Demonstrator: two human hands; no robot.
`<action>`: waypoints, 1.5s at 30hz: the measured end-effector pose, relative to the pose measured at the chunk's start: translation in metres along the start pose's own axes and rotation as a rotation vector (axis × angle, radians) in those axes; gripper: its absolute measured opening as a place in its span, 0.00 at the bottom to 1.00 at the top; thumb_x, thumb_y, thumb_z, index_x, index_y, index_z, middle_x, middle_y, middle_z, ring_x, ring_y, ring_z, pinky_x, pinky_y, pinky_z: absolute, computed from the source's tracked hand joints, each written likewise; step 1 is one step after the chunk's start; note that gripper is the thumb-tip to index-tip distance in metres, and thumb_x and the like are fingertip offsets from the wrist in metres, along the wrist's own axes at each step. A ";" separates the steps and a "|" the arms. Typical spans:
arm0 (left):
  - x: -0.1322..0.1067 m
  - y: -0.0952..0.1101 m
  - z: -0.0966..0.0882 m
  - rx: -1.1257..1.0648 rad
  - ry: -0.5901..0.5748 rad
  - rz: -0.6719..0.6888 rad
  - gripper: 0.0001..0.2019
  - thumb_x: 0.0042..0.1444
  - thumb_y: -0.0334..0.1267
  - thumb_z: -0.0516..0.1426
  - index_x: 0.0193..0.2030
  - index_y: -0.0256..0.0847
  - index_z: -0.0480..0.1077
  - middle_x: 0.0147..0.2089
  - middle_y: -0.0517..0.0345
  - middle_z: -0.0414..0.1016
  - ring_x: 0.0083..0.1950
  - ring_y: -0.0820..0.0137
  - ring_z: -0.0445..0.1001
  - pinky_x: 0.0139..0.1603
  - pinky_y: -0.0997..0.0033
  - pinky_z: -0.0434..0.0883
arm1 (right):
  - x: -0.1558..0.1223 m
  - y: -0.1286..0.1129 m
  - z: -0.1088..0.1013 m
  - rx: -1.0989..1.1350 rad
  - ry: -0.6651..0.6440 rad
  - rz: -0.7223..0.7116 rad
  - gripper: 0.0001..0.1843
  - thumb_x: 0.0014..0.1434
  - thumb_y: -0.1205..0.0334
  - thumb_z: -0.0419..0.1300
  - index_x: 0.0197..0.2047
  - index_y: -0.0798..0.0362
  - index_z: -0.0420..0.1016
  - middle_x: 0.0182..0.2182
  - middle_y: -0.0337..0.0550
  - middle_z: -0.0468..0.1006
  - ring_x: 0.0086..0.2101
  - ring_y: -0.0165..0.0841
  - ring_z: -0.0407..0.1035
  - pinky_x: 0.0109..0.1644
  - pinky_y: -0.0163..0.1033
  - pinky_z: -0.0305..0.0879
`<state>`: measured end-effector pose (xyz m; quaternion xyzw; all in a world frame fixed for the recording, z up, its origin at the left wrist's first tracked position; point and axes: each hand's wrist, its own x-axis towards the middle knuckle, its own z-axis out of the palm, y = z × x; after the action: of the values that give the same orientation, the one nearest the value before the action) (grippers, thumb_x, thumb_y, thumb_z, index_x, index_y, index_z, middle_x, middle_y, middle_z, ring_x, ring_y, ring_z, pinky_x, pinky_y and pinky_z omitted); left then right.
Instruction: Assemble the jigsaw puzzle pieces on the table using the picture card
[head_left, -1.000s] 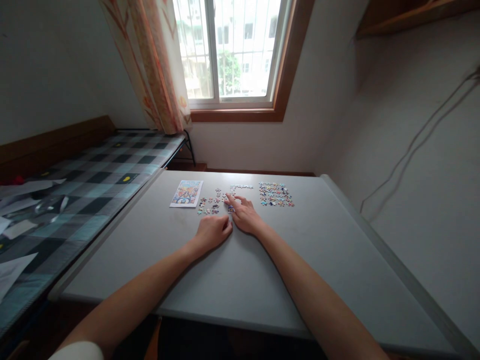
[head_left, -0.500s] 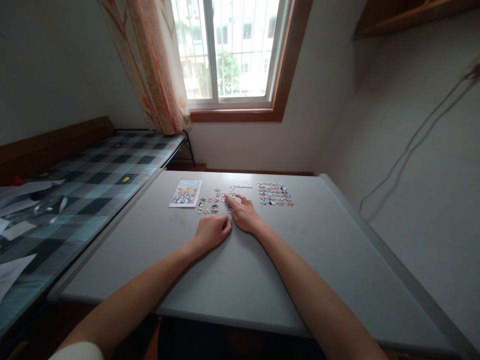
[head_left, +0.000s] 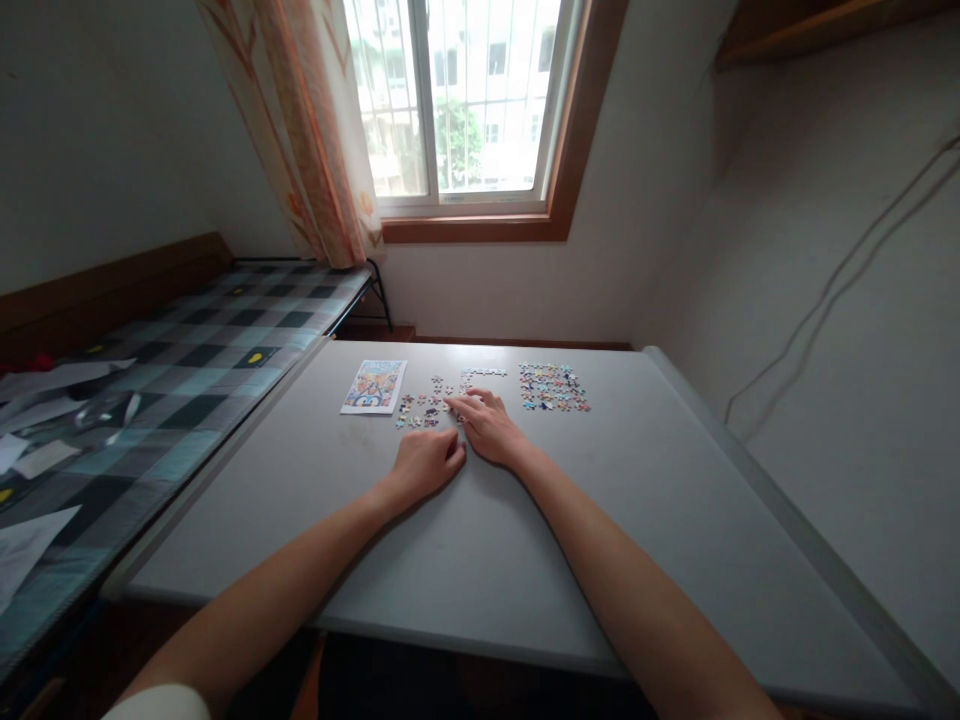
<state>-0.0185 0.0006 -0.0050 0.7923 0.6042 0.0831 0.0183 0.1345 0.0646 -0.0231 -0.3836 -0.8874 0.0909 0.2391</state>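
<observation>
My left hand [head_left: 426,459] rests on the table as a loose fist, just below the scattered jigsaw pieces [head_left: 422,400]; nothing shows in it. Beside it on the right, my right hand [head_left: 487,425] reaches over the loose pieces with fingers stretched out. Its index fingertip is down at a small piece near the middle of the group, and the hand covers some pieces. Behind it runs a joined strip of puzzle edge [head_left: 486,372]. To the left lies a colourful picture sheet [head_left: 373,387]; to the right, more jigsaw pieces [head_left: 553,388] are spread in rows.
The grey table [head_left: 465,570] spans the space before me. Along its left stands a bed with a checked cover [head_left: 277,320], holding papers [head_left: 45,459] and a clear plastic item. A window, a curtain [head_left: 315,130] and a wall cable [head_left: 817,300] surround it.
My right hand's index finger has drawn back slightly toward me, and its fingers lie closer together. My left hand stays put. The whole view has shifted a little.
</observation>
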 end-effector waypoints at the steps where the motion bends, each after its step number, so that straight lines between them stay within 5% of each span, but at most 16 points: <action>1: 0.000 0.000 0.000 0.001 0.004 0.005 0.18 0.60 0.46 0.45 0.33 0.42 0.72 0.31 0.53 0.76 0.32 0.66 0.73 0.34 0.71 0.61 | 0.000 0.000 0.000 -0.003 0.014 -0.008 0.27 0.61 0.69 0.46 0.63 0.44 0.58 0.55 0.40 0.68 0.56 0.40 0.50 0.58 0.49 0.49; 6: 0.000 0.001 -0.003 -0.012 0.009 0.018 0.17 0.60 0.45 0.45 0.33 0.42 0.71 0.31 0.53 0.76 0.32 0.66 0.73 0.34 0.70 0.60 | -0.001 0.000 0.000 -0.034 -0.006 -0.023 0.19 0.63 0.64 0.48 0.54 0.43 0.70 0.57 0.40 0.66 0.57 0.44 0.48 0.57 0.53 0.50; 20: -0.001 0.002 -0.003 -0.030 -0.009 0.012 0.16 0.59 0.45 0.46 0.35 0.43 0.73 0.33 0.53 0.77 0.34 0.66 0.74 0.36 0.71 0.63 | -0.004 -0.002 -0.001 0.077 0.064 -0.085 0.12 0.62 0.63 0.52 0.42 0.45 0.78 0.46 0.40 0.75 0.53 0.40 0.54 0.56 0.51 0.53; 27: 0.001 0.002 -0.007 -0.059 0.016 -0.096 0.14 0.58 0.45 0.48 0.39 0.43 0.72 0.32 0.55 0.76 0.34 0.67 0.73 0.35 0.72 0.62 | -0.003 0.003 0.000 0.105 0.165 0.005 0.21 0.60 0.73 0.49 0.50 0.47 0.74 0.46 0.44 0.74 0.50 0.38 0.55 0.56 0.48 0.54; 36: 0.003 0.000 -0.012 -0.074 0.035 -0.205 0.18 0.57 0.49 0.50 0.49 0.46 0.70 0.34 0.55 0.76 0.36 0.65 0.74 0.37 0.71 0.63 | -0.007 0.001 -0.002 0.098 0.092 0.027 0.18 0.59 0.71 0.54 0.40 0.38 0.79 0.48 0.42 0.68 0.51 0.40 0.52 0.56 0.51 0.53; 41: 0.003 -0.004 -0.010 -0.086 0.051 -0.214 0.19 0.57 0.49 0.50 0.52 0.48 0.69 0.35 0.55 0.77 0.37 0.65 0.74 0.38 0.71 0.64 | -0.007 0.007 0.002 0.179 0.159 -0.001 0.22 0.57 0.75 0.52 0.34 0.38 0.81 0.47 0.38 0.71 0.51 0.38 0.54 0.56 0.48 0.54; 45: 0.003 -0.005 -0.011 -0.084 0.054 -0.207 0.19 0.55 0.52 0.51 0.48 0.48 0.71 0.36 0.55 0.77 0.38 0.64 0.74 0.37 0.71 0.63 | -0.005 0.013 0.001 0.285 0.316 0.121 0.22 0.57 0.76 0.48 0.35 0.46 0.81 0.38 0.42 0.74 0.44 0.35 0.61 0.53 0.43 0.57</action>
<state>-0.0237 0.0039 0.0052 0.7217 0.6790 0.1274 0.0437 0.1448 0.0698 -0.0304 -0.4081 -0.7922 0.1684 0.4213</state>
